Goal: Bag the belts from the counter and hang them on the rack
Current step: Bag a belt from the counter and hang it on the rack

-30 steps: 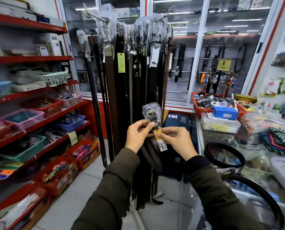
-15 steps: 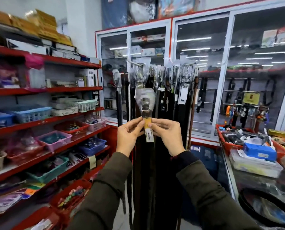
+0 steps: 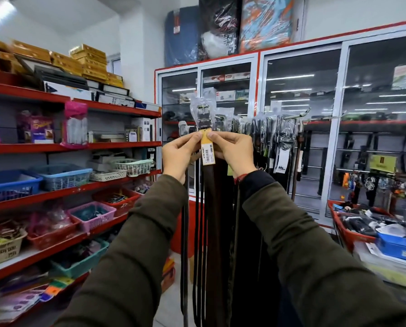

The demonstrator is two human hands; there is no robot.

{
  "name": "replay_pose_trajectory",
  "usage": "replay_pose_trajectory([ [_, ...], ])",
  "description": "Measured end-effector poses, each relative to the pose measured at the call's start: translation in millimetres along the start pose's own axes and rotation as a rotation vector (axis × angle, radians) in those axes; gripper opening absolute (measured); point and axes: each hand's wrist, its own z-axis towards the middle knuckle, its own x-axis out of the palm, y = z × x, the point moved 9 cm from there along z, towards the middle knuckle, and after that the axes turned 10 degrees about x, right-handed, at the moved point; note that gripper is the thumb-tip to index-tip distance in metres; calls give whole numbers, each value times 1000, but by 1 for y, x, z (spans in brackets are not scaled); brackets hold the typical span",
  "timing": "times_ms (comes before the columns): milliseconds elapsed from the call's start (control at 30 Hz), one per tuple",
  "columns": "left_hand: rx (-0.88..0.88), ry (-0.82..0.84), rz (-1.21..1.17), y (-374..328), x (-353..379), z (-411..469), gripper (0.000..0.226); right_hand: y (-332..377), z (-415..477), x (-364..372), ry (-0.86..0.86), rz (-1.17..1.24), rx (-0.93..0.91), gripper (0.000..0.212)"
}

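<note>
Right now you hold a dark brown belt (image 3: 211, 208) up at head height with both arms raised, in front of the belt rack (image 3: 303, 116) that stands at the far middle of the shop. Your left hand (image 3: 180, 156) pinches the belt just under its buckle from the left side, thumb and forefinger closed on the strap. Your right hand (image 3: 235, 149) grips the same spot from the right, fingertips pressed against the yellow price tag (image 3: 208, 149) that hangs over the strap between your two hands. The metal buckle (image 3: 203, 113) sits above your fingers inside a clear plastic bag (image 3: 200, 107), which covers only the top of the belt. Below your hands the strap hangs straight down, running out of the bottom of the view among several other dark belts.

Just right of your hands, more bagged belts crowd the rack's prongs, their buckles wrapped in clear plastic. Whether the bag you hold already touches a prong, you cannot tell. Red shelves (image 3: 79, 147) with plastic baskets line the left side. Glass cabinets (image 3: 301, 138) stand at the far wall. At the near right, a red basket (image 3: 353, 237) of goods rests on the counter.
</note>
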Motion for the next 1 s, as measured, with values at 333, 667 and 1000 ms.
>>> replay_pose_trajectory([
  [333, -23, -38, 7, -5, 3, 10, 16, 1, 9, 1, -55, -5, 13, 17],
  [667, -144, -64, 7, 23, -1, 15, 25, -24, 22, 2, -6, -25, 159, 7],
  [1000, 85, -16, 494, 52, 15, 26, 28, -48, 36, -27, -169, -445, 27, 30],
])
